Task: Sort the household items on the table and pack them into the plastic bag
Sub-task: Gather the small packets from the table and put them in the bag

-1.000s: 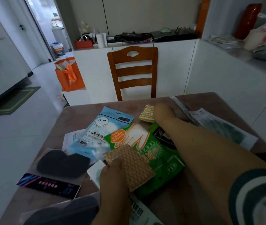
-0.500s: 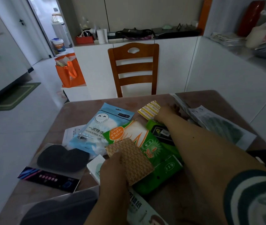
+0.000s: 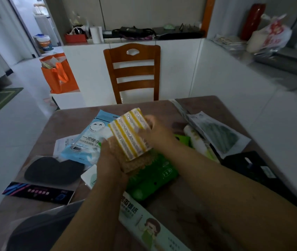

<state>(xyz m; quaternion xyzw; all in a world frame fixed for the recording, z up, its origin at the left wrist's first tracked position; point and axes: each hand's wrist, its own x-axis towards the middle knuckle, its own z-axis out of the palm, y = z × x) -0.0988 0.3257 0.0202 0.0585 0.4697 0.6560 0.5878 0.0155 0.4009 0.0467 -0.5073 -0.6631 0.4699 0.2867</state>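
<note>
My right hand (image 3: 157, 132) grips a yellow-and-white striped sponge pack (image 3: 130, 133) and holds it over the middle of the brown table (image 3: 66, 117). Just below it, my left hand (image 3: 110, 163) holds a tan waffle-textured cloth (image 3: 135, 160), and the striped pack lies partly on that cloth. Under both sit a green glove pack (image 3: 153, 176) and a pale blue disposable-glove pack (image 3: 88, 140). A clear plastic bag (image 3: 41, 227) lies at the near left edge, partly cut off.
A black pad in a clear package (image 3: 51, 171) lies at left, a tissue pack (image 3: 144, 225) near me, a dark green cloth pack (image 3: 218, 136) and a black box (image 3: 252, 169) at right. A wooden chair (image 3: 133, 73) stands behind the table.
My right hand picked up the striped sponge pack from the far side and brought it back over the tan cloth in my left hand, which rose slightly.
</note>
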